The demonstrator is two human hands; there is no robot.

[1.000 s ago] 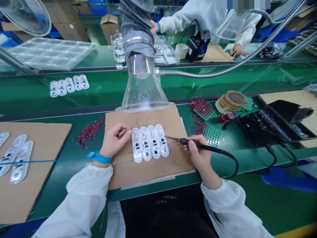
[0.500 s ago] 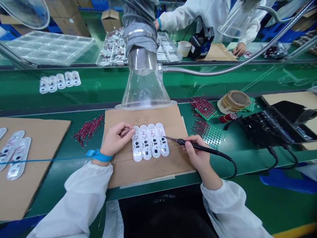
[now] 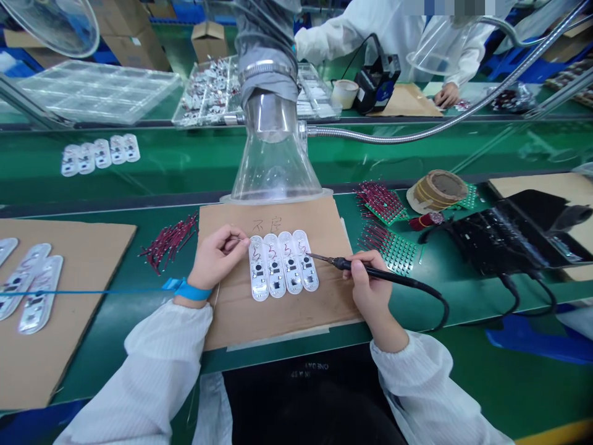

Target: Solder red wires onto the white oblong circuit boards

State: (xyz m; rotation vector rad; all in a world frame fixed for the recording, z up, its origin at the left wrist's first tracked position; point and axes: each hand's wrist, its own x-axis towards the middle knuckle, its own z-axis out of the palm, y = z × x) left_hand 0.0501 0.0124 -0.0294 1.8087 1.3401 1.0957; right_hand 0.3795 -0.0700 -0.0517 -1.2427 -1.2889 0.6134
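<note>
Several white oval circuit boards point(image 3: 277, 266) lie side by side on a cardboard sheet point(image 3: 278, 327), each with red wire and black chips on it. My right hand point(image 3: 373, 284) grips a soldering iron point(image 3: 365, 270) by its black handle. The iron's tip is at the upper part of the rightmost board. My left hand point(image 3: 220, 256), with a blue strap at the wrist, pinches thin solder wire just left of the boards; the wire is hard to see, but a fine strand point(image 3: 215, 296) hangs below the hand.
A clear fume hood point(image 3: 278, 173) hangs just beyond the boards. Red wires point(image 3: 169, 242) lie left; green boards with red wires point(image 3: 389, 247), a tape roll point(image 3: 438, 190) and a black soldering station point(image 3: 500, 235) stand right. Further boards point(image 3: 100, 153) lie beyond. A co-worker's hand point(image 3: 447, 95) is across.
The view has shifted slightly. The row of boards in the far strip has moved left. Both my hands keep nearly the same place, the iron's tip still at the rightmost board.
</note>
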